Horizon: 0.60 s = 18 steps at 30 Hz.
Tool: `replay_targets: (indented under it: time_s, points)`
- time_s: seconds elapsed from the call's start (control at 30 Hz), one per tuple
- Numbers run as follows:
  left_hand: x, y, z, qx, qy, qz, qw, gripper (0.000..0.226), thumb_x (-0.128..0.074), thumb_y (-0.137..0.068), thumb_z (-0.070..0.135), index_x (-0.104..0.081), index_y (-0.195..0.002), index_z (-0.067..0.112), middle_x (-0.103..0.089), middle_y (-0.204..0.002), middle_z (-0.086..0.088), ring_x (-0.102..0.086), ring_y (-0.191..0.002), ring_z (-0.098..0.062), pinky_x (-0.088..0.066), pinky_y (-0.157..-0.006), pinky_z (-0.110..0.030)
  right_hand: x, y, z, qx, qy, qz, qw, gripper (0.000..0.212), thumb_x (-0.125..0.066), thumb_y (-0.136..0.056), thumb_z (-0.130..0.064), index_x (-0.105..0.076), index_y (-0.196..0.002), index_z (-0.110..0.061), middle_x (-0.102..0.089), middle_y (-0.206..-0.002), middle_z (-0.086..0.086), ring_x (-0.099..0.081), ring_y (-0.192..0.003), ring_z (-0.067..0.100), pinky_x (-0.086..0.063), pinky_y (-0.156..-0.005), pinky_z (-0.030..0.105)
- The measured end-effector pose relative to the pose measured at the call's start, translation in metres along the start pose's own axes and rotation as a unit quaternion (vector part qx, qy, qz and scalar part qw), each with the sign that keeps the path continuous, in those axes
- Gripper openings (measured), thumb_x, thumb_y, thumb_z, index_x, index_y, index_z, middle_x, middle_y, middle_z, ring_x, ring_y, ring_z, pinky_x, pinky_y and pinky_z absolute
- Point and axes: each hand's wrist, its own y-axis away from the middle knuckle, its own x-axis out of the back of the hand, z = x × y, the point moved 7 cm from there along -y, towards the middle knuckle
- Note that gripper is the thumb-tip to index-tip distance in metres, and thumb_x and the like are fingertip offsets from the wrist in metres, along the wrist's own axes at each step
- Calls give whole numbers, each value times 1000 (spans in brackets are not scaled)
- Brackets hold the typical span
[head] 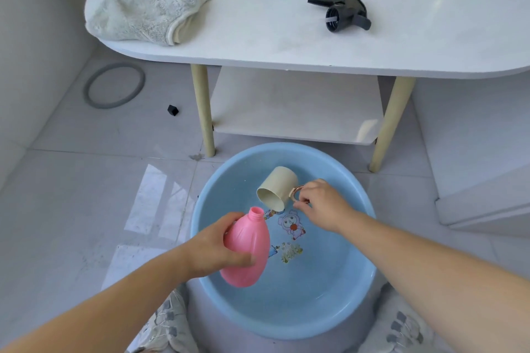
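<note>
Over the blue basin point(355, 289) on the floor, the left hand point(210, 249) grips the pink bottle point(248, 249), neck up and uncapped, while the right hand's point(322, 203) fingers point(301, 200) pinch the handle of the beige cup point(276, 188), tipped mouth-down toward the bottle.

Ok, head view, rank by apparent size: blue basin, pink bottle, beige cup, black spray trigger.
1. blue basin
2. pink bottle
3. beige cup and black spray trigger: look alike, trigger farther off, so unranked.

Left hand point(212, 249), right hand point(321, 206): bare, forearms point(100, 309) uncovered to frame edge. Trousers point(169, 321) at bottom of frame: off-white fabric, small grey square print.
</note>
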Motion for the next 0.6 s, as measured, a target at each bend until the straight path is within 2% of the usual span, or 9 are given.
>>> replay_targets:
  time_s: [0.17,0.33,0.6]
  points:
    - [-1,-9,-3,-1,6,2,1000,78,-86,-53,42,-52,-123,46,-67,-121,10,-68,-108,-9,-60,-92,-33,-7,-6,8,-9,17,-15,1000,28,-56,-99,-31,-66,-83,-11,-60,-102,6,-46,-106,25,-39,-94,32]
    - [4,-13,-8,-4,13,13,1000,86,-86,-50,45,-52,-129,43,-68,-121,8,-68,-108,-11,-60,-94,-38,-9,-8,12,-7,43,-23,999,30,-55,-99,-34,-69,-86,-10,-59,-104,5,-47,-109,24,-40,-95,32]
    - [4,-12,-6,-10,15,20,1000,79,-88,-54,40,-53,-125,46,-68,-120,10,-68,-106,-8,-61,-92,-34,-13,-4,8,-5,64,-49,997,31,-54,-100,-34,-71,-94,-9,-59,-108,5,-47,-114,24,-39,-96,30]
